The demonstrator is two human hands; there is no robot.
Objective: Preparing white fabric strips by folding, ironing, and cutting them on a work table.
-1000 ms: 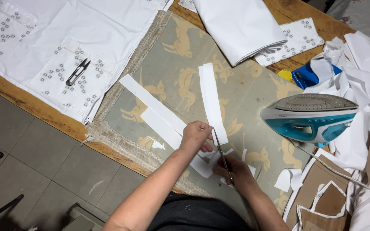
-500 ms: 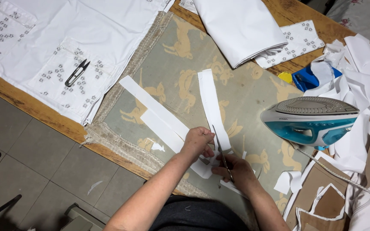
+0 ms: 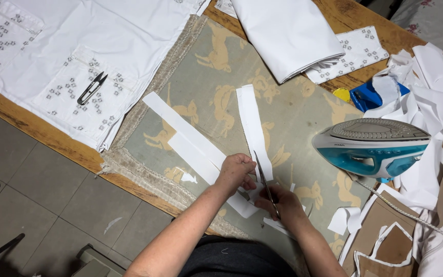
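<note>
- Looking down through the head camera: left hand [image 3: 236, 172] pinching the near end of a white fabric strip [image 3: 253, 131], fingers closed on the cloth just beside the blades.
- Right hand [image 3: 282, 201] wrapped round the handles of a pair of scissors [image 3: 263, 177], blades pointing away from the body and lying along the strip's right edge; whether the blades are parted or closed, cannot tell at this size.
- Strip running from both hands up across the grey-green ironing mat [image 3: 303, 107] printed with tan animal shapes, flat and straight, far end free.
- Wider white strip [image 3: 183, 131] lying diagonally to the left, its near end passing under the left hand.
- Judging by look: strip thin, light and limp, likely to slide or curl under the blades; best held close to the cut line, pinched flat between thumb and fingers and kept lightly taut, not gripped far up where it would sag.
- Steam iron [image 3: 373, 146], white and teal, resting flat on the mat to the right, well apart from the hands.
- Small thread snips [image 3: 91, 88] lying on the white patterned garment [image 3: 67, 46] at upper left.
- Folded white cloth [image 3: 285, 33] at top, heap of white offcuts [image 3: 426, 77] at the right edge, wooden table [image 3: 37, 128] showing along the near side.
</note>
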